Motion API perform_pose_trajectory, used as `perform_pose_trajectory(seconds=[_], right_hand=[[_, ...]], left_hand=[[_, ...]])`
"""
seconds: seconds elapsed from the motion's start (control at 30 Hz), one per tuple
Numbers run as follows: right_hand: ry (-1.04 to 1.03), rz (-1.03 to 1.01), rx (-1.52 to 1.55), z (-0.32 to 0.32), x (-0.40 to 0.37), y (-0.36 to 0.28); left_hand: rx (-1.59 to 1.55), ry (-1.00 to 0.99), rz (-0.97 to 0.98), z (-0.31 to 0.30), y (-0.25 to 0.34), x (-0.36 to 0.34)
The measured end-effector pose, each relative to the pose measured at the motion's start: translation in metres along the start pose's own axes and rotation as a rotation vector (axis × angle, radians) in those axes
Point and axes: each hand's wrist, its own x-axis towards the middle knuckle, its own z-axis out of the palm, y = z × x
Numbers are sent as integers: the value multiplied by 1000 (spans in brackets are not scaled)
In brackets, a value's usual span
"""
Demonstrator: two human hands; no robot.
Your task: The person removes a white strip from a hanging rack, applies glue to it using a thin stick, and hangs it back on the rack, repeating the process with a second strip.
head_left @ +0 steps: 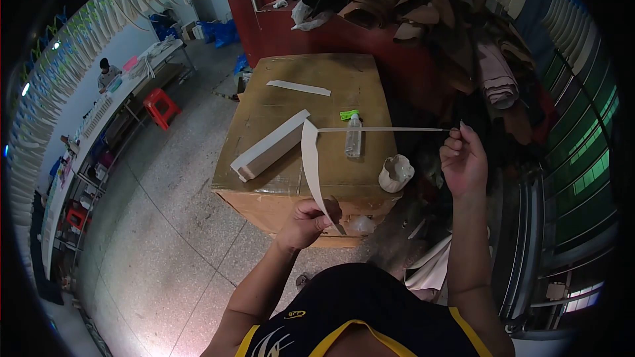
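My left hand (307, 222) pinches the lower end of a curved, off-white flat strip (311, 162), whose wide upper end lies over the cardboard box. From near that upper end a thin, narrow band (377, 129) stretches straight across to the right. Its far end is pinched between the thumb and fingers of my right hand (463, 162), raised beyond the box's right edge. Beside the curved strip lies a neat stack of off-white strips (271, 145). Under the band stands a clear plastic bottle (354, 140), with a bright green clip (348, 114) at its top.
The taped cardboard box (258, 106) also bears a loose pale strip (297, 87) and a crumpled whitish cup (396, 173). Rolled brown material (370, 3) is piled behind. At left are a red stool (161, 107), a long table and a seated person (108, 76). Pale curved pieces hang overhead.
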Motion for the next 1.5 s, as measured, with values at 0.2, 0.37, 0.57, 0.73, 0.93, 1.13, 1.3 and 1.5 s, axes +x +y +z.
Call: perform_pose_trajectory(seconds=[0.2, 0.37, 0.57, 0.73, 0.93, 1.13, 1.3, 1.5], right_hand=[[11, 11, 7, -2, -1, 3], [11, 22, 12, -5, -2, 5], [30, 30, 9, -4, -5, 8], [31, 41, 3, -4, -7, 11], [37, 41, 4, -5, -11, 13], [15, 52, 7, -7, -13, 14], [15, 64, -18, -4, -18, 17], [-50, 86, -69, -3, -29, 29]], left_hand=[[-24, 3, -24, 1, 1, 0], [-16, 28, -35, 4, 3, 0], [5, 32, -48, 5, 2, -1], [11, 39, -62, 5, 1, -3], [-4, 45, -62, 5, -1, -5], [-6, 59, -68, 6, -1, -6], [-8, 51, -80, 6, -1, -7], [-27, 60, -61, 6, -4, -8]])
